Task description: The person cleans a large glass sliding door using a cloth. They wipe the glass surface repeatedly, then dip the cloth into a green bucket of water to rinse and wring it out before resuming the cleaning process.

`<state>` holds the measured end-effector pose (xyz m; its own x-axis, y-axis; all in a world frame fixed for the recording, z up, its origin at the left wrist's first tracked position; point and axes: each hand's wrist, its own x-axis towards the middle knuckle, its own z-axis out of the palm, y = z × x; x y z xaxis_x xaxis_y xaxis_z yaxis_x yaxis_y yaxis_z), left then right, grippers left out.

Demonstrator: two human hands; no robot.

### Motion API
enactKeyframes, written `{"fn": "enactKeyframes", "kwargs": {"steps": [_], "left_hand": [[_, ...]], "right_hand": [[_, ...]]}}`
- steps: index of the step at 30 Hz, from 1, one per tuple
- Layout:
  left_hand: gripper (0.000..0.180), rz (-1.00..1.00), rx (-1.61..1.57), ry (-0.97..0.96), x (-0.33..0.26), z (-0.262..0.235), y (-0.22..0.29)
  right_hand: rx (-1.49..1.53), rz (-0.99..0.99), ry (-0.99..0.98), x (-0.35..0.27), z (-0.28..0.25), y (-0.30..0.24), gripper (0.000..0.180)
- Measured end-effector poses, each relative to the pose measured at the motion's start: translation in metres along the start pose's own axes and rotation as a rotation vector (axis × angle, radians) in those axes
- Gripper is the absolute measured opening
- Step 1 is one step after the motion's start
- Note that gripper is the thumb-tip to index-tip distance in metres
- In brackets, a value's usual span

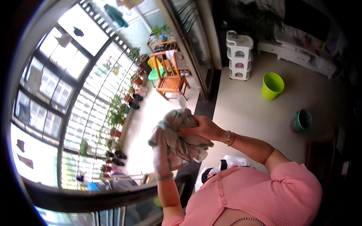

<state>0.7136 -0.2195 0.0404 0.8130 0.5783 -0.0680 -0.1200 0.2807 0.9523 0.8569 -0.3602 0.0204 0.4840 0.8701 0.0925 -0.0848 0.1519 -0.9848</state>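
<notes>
In front of my chest is a bunched whitish towel (169,139) with green stripes. My right hand (203,129) grips its upper right side, fingers curled into the folds. The towel drapes over my left hand and hides its fingers; only my left forearm (168,192), with a green bangle at the wrist, shows below it. A clear, see-through thing (182,102) sticks out at the towel's top; I cannot make out what it is.
A wooden chair (171,77), potted plants and shoes stand on the balcony at left, beyond a sliding door frame (188,49). On the right are a white shelf trolley (239,56), a lime-green bin (272,86) and a darker bin (300,121). White and black cloth (233,162) lies close below.
</notes>
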Motion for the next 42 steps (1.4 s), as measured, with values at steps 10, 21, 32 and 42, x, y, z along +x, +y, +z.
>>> {"fn": "enactKeyframes", "kwargs": {"steps": [10, 21, 32, 42], "left_hand": [[0.072, 0.215, 1.658, -0.893, 0.158, 0.109, -0.067], [0.065, -0.448, -0.151, -0.897, 0.364, 0.229, -0.216], [0.09, -0.439, -0.435, -0.814, 0.382, 0.419, -0.218], [0.079, -0.31, -0.246, -0.271, 0.337, 0.543, -0.274]], "right_hand": [[0.864, -0.054, 0.449, -0.01, -0.188, -0.015, 0.041], [1.332, -0.197, 0.264, 0.059, -0.396, -0.051, 0.047], [0.425, 0.042, 0.566, 0.062, -0.539, -0.028, 0.039], [0.108, -0.03, 0.22, 0.031, -0.652, -0.055, 0.036]]}}
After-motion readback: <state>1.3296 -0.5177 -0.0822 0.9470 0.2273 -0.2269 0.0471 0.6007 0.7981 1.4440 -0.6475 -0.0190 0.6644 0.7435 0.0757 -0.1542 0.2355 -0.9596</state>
